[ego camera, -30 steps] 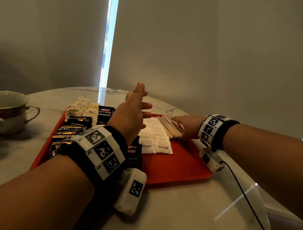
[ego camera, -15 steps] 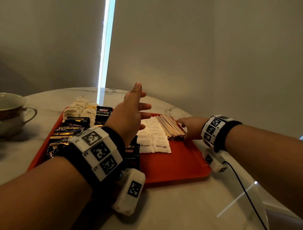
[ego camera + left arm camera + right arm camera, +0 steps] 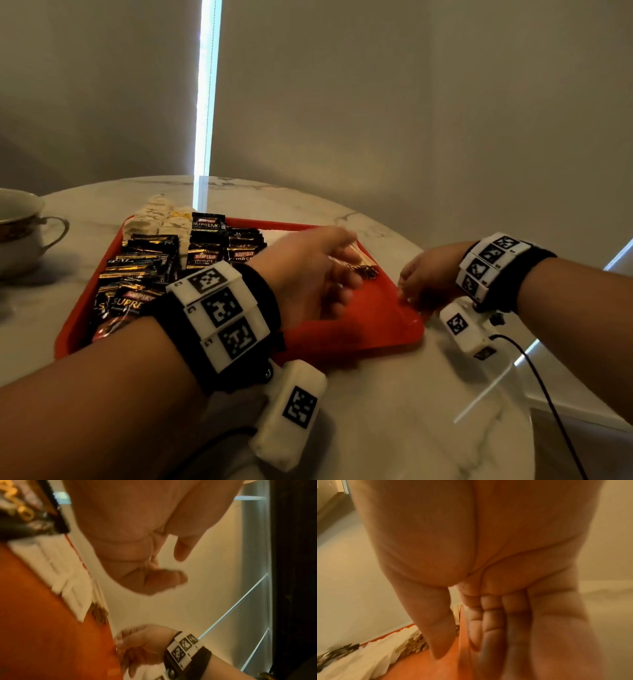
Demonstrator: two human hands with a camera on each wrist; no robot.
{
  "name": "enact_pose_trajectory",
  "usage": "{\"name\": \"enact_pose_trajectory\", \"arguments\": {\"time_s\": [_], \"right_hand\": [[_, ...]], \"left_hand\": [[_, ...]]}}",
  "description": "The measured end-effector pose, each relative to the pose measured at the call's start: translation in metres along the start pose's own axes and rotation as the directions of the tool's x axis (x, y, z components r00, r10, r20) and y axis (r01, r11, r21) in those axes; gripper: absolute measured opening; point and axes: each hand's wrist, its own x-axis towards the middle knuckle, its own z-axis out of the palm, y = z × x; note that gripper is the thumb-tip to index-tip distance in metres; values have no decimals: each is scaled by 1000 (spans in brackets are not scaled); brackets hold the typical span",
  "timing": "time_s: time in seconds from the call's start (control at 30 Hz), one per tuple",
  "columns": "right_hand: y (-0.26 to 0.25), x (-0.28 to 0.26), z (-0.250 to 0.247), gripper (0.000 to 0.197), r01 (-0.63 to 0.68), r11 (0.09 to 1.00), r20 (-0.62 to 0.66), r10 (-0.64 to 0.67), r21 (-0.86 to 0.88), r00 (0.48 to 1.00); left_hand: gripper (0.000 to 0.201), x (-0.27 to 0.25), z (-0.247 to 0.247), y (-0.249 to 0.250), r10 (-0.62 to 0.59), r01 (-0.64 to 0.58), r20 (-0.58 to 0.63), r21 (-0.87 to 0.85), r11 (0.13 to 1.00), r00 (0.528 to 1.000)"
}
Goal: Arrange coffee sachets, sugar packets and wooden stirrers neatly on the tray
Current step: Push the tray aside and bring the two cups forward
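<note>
The left hand (image 3: 308, 274) hovers at frame centre above the red tray (image 3: 394, 329), grip loosely curled, holding nothing. The right hand (image 3: 428, 281), centre right, touches the tray's right rim, fingers fairly straight. Farther up, wooden stirrers (image 3: 359, 265), coffee sachets (image 3: 150, 260), sugar packets (image 3: 68, 582); a cup (image 3: 20, 233) at left on the tabletop (image 3: 394, 411).

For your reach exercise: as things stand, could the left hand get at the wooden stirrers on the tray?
Probably yes: the left hand hovers open just beside the wooden stirrers, nothing between them.
</note>
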Motion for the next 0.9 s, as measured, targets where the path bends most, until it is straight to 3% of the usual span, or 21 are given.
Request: {"name": "enact_pose_trajectory", "arguments": {"time_s": [0.07, 0.13, 0.23, 0.33, 0.47, 0.67, 0.8, 0.9], "right_hand": [[9, -1, 8, 12, 46, 999, 8, -46, -5, 999], [14, 2, 15, 9, 69, 998, -34, -70, -10, 997], [19, 5, 23, 9, 73, 997, -76, -75, -27, 994], [20, 5, 24, 8, 61, 998, -109, -64, -29, 992], [20, 4, 19, 10, 20, 1000, -144, -19, 3, 989], [-4, 23, 15, 16, 35, 984, -201, 1, 175, 980], [-33, 46, 16, 13, 81, 972, -259, -22, 220, 966], [-57, 68, 18, 8, 115, 932, -237, -32, 344, 971]], "left_hand": [[35, -5, 12, -9, -183, 175, 118, 77, 982, 976], [41, -5, 21, -20, -334, 313, 190, 134, 940, 923], [59, 1, 26, -35, -453, 419, 168, 201, 885, 875], [62, 6, 21, -37, -450, 417, 139, 214, 884, 882], [49, 13, 7, -27, -394, 362, 105, 235, 902, 913], [66, 24, -36, -8, -314, 310, 5, 155, 938, 949], [63, 29, -70, -2, -246, 257, -127, 81, 963, 961], [52, 32, -92, 1, -201, 218, -279, 30, 975, 939]]}}
